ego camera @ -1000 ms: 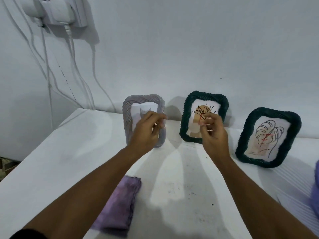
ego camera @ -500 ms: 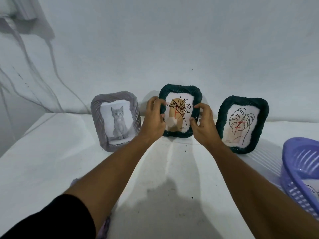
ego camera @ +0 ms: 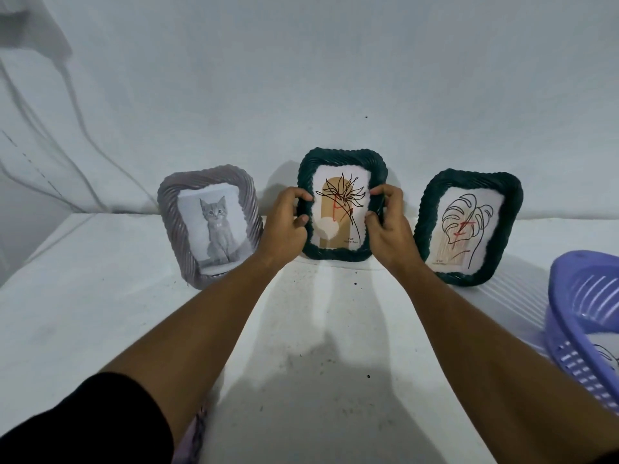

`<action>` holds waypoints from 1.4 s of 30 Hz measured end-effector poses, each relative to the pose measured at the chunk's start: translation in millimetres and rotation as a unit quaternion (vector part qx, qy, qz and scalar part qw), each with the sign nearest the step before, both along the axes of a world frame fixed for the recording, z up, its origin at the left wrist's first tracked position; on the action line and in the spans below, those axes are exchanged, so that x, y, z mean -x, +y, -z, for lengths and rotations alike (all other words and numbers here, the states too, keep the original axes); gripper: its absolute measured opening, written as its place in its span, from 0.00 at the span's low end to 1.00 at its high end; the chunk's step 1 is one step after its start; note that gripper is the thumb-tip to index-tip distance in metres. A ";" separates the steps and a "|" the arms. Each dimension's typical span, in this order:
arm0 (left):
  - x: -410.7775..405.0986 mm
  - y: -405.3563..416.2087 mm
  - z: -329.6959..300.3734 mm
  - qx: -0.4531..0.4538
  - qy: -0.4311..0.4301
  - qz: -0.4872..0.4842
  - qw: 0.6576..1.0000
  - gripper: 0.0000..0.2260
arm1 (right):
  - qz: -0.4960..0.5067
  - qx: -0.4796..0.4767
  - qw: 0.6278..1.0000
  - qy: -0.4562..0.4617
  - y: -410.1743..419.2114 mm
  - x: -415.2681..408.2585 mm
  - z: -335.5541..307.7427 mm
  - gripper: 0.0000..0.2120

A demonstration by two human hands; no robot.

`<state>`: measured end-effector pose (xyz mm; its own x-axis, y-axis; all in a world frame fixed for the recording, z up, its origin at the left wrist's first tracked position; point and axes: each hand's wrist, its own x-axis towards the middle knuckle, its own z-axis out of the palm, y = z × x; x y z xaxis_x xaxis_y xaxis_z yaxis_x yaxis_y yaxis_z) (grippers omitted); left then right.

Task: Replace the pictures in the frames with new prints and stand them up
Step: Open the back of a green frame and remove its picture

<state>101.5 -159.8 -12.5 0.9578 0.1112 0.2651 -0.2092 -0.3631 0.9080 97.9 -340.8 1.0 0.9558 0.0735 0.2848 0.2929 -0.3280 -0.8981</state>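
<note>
Three rope-edged frames stand in a row against the white wall. The grey frame (ego camera: 210, 226) on the left holds a kitten print. The middle dark green frame (ego camera: 341, 159) shows a line-drawn flower over a tan arch with a red mark. My left hand (ego camera: 288, 222) grips its left edge and my right hand (ego camera: 388, 222) grips its right edge. The right dark green frame (ego camera: 469, 229) holds a leaf drawing with a red mark and stands untouched.
A purple plastic basket (ego camera: 589, 316) sits at the right edge of the white table (ego camera: 83, 313), with a print partly visible inside. A purple cloth (ego camera: 194, 430) peeks out under my left forearm. Cables hang on the wall at the left.
My left hand has left the grey frame and both hands have closed on the sides of the middle green frame. The view has swung right, bringing the basket in.
</note>
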 end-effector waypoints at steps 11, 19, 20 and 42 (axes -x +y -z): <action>87.0 27.8 -25.1 0.186 0.035 0.153 0.970 0.13 | -0.066 -0.218 0.973 0.048 -10.6 70.8 -13.2 0.19; 138.6 28.2 -10.5 0.275 0.093 0.175 0.941 0.10 | -0.045 -0.259 0.956 0.126 -6.6 121.8 6.4 0.19; 144.4 27.0 -8.6 0.282 0.099 0.173 0.939 0.10 | -0.040 -0.258 0.956 0.133 -6.6 127.3 9.5 0.19; 179.9 1.1 -44.0 0.058 0.140 0.034 0.988 0.19 | -0.048 0.041 0.990 0.125 -7.4 135.2 -22.2 0.11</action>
